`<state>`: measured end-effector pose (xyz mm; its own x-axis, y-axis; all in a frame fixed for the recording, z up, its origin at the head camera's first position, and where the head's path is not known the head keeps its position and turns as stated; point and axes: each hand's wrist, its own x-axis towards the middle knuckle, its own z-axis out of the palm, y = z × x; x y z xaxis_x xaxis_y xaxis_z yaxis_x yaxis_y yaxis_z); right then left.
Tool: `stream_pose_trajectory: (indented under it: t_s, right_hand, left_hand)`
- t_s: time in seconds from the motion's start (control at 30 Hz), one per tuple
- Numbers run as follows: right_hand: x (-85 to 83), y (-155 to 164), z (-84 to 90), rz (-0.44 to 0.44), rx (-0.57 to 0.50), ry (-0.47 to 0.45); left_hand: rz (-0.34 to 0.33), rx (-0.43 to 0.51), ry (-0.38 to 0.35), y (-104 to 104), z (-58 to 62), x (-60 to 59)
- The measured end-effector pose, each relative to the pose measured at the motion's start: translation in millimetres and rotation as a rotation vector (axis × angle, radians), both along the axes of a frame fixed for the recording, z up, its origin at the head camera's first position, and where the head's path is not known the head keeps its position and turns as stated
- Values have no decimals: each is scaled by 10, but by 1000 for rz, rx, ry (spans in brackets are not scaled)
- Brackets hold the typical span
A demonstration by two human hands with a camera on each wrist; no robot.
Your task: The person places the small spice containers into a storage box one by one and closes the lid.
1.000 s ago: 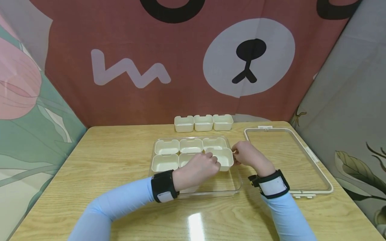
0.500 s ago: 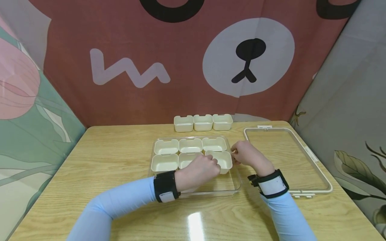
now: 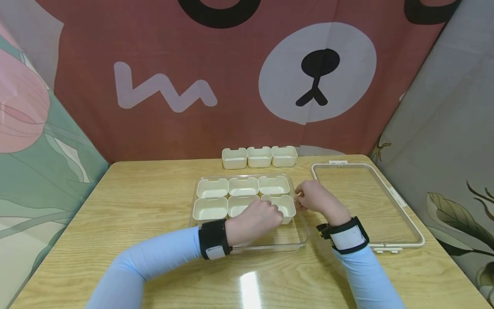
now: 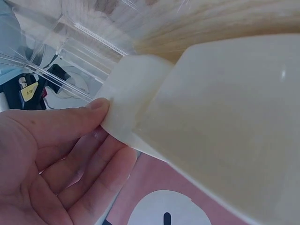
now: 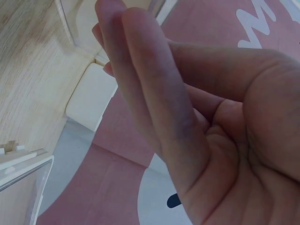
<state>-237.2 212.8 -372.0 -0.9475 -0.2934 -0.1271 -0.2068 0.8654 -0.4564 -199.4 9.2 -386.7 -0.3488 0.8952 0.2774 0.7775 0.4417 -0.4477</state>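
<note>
Six cream bins (image 3: pixel 210 209): sat inside the clear tray (image 3: pixel 270 246).
Left hand (image 3: pixel 254 219): pinched the front-right bin (image 3: pixel 284 207) between thumb and fingers.
Right hand (image 3: pixel 318 198): fingers lay together beside it; couldn't tell whether they gripped.

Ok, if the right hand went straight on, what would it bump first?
The right hand would probably meet the clear bin's right wall first, then the cream cup inside; whether it touches the wall now is hard to tell.

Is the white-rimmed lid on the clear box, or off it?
Off: the lid lies on the table, to the right of the open clear box.
</note>
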Motion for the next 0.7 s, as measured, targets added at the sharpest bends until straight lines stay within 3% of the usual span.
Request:
stream_pose_trajectory:
  t_s: [0.7]
  right_hand:
    - [-2,-3,15,-2,15,2]
  left_hand:
    - [20,-10,-36,21,-20,-60]
